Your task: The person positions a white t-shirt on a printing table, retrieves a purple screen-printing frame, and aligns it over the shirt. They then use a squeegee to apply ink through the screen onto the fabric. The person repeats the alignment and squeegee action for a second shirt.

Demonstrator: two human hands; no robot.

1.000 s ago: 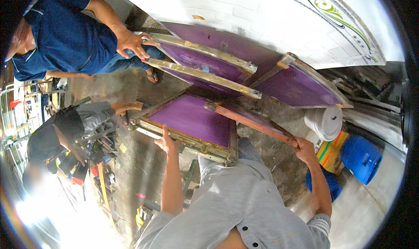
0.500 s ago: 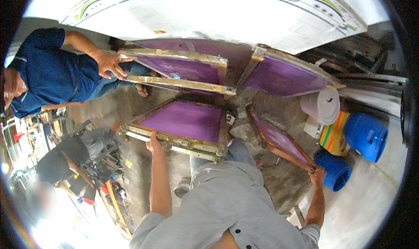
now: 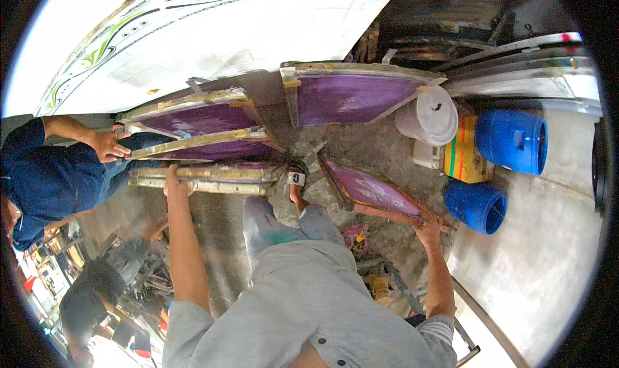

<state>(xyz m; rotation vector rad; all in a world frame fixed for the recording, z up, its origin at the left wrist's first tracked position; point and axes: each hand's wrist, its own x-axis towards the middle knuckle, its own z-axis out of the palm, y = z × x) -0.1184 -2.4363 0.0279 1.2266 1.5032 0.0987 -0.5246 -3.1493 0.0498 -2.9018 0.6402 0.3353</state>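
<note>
My left hand (image 3: 176, 182) grips the near long side of a wooden-edged screen frame (image 3: 229, 181), now seen almost edge-on. My right hand (image 3: 428, 228) is closed on the lower right corner of a smaller purple screen frame (image 3: 371, 186) tilted toward the floor. At the left, a co-worker's hand (image 3: 109, 143) holds the ends of two screen frames (image 3: 193, 124) above mine. Another purple screen (image 3: 354, 94) stands at the back, by a large white board (image 3: 245, 26) with green and black scrollwork. My sandalled foot (image 3: 295, 184) shows between the two frames that I hold.
Blue barrels (image 3: 509, 142), a white bucket (image 3: 425, 116), a yellow container (image 3: 461, 149) and a small jerrycan (image 3: 425, 154) stand at the right. Dark stacked frames (image 3: 451, 39) are at the back right. A second co-worker (image 3: 97, 284) bends at the lower left among cluttered racks.
My left hand's frame has moved left and turned edge-on. The right-hand frame has separated from it and moved left within the view. The surrounding scene has shifted as my head turned.
</note>
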